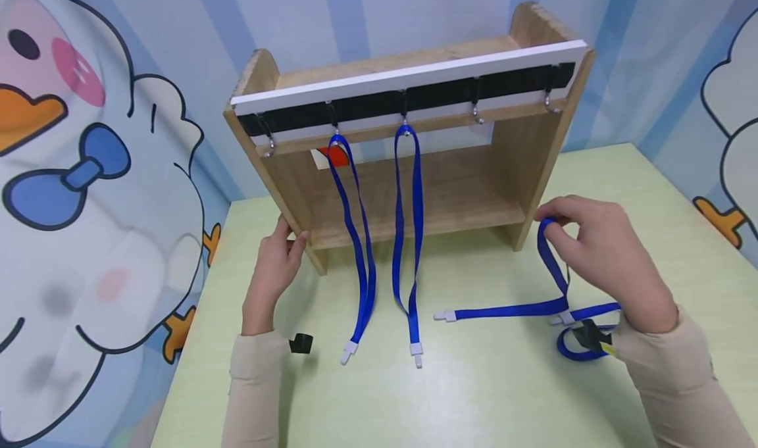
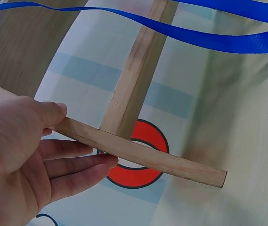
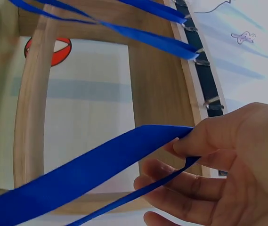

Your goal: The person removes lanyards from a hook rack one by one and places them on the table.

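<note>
My left hand [image 1: 277,264] grips the lower left side panel of a small wooden rack [image 1: 541,139], the thumb over its front edge [image 2: 138,151] in the left wrist view. Between thumb and forefinger, my right hand [image 1: 598,250] pinches the looped end of a blue lanyard [image 1: 549,264], right of the rack. That strap trails down to the table, its white clip [image 1: 444,316] pointing left. Two more blue lanyards, a left one [image 1: 354,234] and a middle one [image 1: 417,204], hang from hooks with their clips downward.
Across the rack's top front runs a black strip [image 1: 438,95] with several metal hooks; a bare hook [image 1: 476,114] is right of the middle lanyard. Another blue lanyard [image 1: 595,310] lies on the pale table [image 1: 379,408] under my right wrist. A cartoon-printed wall [image 1: 403,14] stands behind.
</note>
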The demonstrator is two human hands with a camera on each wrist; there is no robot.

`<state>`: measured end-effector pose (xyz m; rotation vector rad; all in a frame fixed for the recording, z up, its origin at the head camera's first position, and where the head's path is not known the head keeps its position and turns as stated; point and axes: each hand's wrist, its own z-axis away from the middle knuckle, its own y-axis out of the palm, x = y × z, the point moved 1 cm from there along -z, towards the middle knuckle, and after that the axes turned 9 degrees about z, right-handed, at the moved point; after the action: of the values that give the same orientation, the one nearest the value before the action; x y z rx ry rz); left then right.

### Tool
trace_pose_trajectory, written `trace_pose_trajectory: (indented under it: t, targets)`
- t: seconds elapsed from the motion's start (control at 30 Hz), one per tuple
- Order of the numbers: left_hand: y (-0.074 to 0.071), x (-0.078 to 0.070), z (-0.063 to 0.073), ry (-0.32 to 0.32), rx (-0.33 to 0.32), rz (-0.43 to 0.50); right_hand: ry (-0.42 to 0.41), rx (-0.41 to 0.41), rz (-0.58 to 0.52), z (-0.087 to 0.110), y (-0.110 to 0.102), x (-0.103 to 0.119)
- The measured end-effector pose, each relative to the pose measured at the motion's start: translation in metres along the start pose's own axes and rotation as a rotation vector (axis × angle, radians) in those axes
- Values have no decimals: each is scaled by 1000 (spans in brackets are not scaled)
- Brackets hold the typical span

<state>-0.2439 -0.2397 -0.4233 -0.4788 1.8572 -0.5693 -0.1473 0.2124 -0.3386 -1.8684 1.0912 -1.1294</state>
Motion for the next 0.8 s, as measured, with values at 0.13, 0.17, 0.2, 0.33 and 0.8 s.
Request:
trace_pose_trajectory:
  t: [0.13, 0.17, 0.2, 0.33, 0.8]
  targets:
    - [0, 0, 0, -12, 2, 2, -9, -42, 10, -1, -5, 0]
    - [0, 0, 0, -15, 3, 1, -5, -62, 12, -1, -8, -2]
    - [0, 0, 0, -17, 4, -1, 6, -85, 22, 0, -12, -4]
    - [-1, 0, 0, -8, 2, -8, 83, -162, 54, 4, -31, -15]
    - [0, -1, 0, -40, 8, -4, 252, -369, 100, 11, -78, -52]
